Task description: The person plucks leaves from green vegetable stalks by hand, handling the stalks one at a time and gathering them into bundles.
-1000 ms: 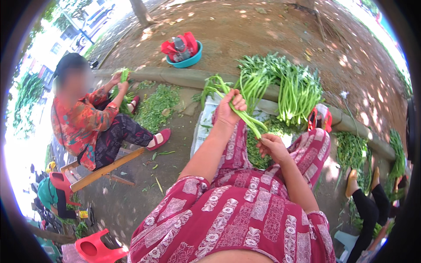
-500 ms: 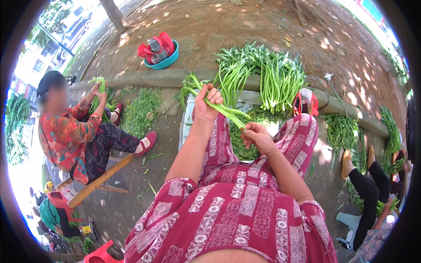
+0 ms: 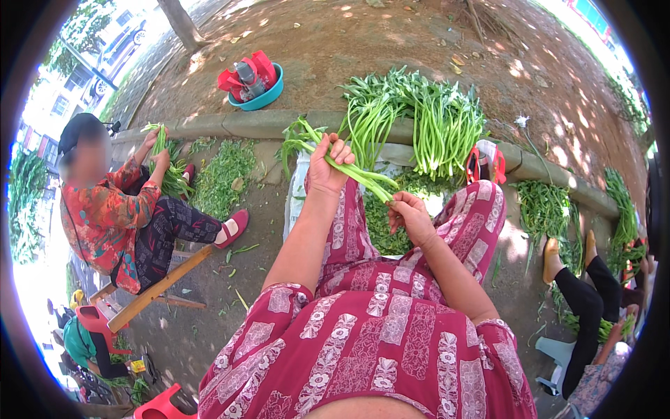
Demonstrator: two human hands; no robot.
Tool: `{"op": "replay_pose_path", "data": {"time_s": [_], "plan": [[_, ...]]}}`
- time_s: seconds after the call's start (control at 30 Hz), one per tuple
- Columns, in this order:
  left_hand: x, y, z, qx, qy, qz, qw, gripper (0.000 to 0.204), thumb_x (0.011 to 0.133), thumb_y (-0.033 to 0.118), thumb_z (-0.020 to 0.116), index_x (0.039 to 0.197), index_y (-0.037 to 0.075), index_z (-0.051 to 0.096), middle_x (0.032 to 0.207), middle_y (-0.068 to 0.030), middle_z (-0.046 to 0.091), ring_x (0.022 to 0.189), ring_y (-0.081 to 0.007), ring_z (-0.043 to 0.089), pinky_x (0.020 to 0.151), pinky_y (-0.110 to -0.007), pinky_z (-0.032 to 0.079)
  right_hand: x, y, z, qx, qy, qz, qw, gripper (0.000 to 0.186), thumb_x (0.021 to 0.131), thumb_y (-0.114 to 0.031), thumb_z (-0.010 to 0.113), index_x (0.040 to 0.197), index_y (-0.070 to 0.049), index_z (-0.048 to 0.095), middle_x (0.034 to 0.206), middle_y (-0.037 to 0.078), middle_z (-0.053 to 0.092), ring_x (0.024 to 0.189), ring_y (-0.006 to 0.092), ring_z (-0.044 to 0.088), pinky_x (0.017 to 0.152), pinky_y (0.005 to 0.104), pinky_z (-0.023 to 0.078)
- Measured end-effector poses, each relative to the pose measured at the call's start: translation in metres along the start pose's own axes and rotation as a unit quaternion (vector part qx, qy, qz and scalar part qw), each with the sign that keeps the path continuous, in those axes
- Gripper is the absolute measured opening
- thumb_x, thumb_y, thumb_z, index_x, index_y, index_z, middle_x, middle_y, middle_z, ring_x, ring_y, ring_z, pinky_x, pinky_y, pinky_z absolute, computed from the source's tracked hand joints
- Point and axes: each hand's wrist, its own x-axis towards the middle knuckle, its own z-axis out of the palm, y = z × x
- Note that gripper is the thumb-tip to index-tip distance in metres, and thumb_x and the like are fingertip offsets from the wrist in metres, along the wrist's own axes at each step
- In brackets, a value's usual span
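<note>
My left hand [image 3: 332, 165] is wrapped round a small bunch of green leafy stalks [image 3: 370, 177], leaves pointing up and left. My right hand [image 3: 409, 215] pinches the pale lower end of these stalks with thumb and fingers. Between my knees lies a heap of chopped greens [image 3: 384, 230] on a pale sheet [image 3: 299, 192]. Just beyond my hands a large row of long-stemmed greens [image 3: 440, 129] rests along a concrete kerb [image 3: 276, 122].
A seated person [image 3: 105, 230] at left holds greens on a wooden seat [image 3: 167, 283]; others sit at lower left and right, by plastic chairs [image 3: 160, 405]. A teal basin [image 3: 255, 101] with red bags stands beyond the kerb, near a tree [image 3: 181, 24]. A red-white bag [image 3: 492, 160] sits right.
Over the last second the view has shifted, so the scene sits further left in the picture. My hands keep hold of the same stalks, with little movement since half a second ago.
</note>
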Motion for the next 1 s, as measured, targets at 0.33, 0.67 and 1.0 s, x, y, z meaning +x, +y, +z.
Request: {"op": "replay_pose_path", "data": {"time_s": [0.33, 0.67, 1.0], "plan": [[0.0, -0.002, -0.003, 0.017, 0.007, -0.01, 1.0, 0.024, 0.092, 0.028, 0.048, 0.086, 0.006, 0.056, 0.054, 0.0023, 0.034, 0.049, -0.01, 0.035, 0.052, -0.025, 0.034, 0.004, -0.004, -0.004, -0.074, -0.019, -0.009, 0.997, 0.005, 0.078, -0.009, 0.05, 0.079, -0.004, 0.052, 0.06, 0.001, 0.052, 0.044, 0.0092, 0.047, 0.041, 0.0245, 0.042], [-0.002, -0.006, 0.001, 0.036, 0.01, -0.022, 0.999, 0.025, 0.092, 0.03, 0.047, 0.085, 0.008, 0.057, 0.053, 0.0028, 0.034, 0.048, -0.0104, 0.035, 0.051, -0.026, 0.036, 0.005, -0.009, -0.011, -0.142, -0.036, 0.017, 0.989, 0.005, 0.076, -0.008, 0.05, 0.073, -0.004, 0.052, 0.058, 0.0, 0.049, 0.044, 0.0082, 0.045, 0.04, 0.0224, 0.039], [0.0, 0.014, -0.002, -0.073, -0.029, 0.026, 0.997, 0.026, 0.093, 0.023, 0.046, 0.087, 0.0, 0.057, 0.054, 0.0024, 0.032, 0.05, -0.0089, 0.035, 0.053, -0.025, 0.038, 0.001, -0.008, -0.018, -0.256, 0.042, 0.031, 0.965, 0.018, 0.082, -0.018, 0.061, 0.071, -0.005, 0.057, 0.057, -0.001, 0.05, 0.044, 0.0061, 0.044, 0.04, 0.0224, 0.036]]}}
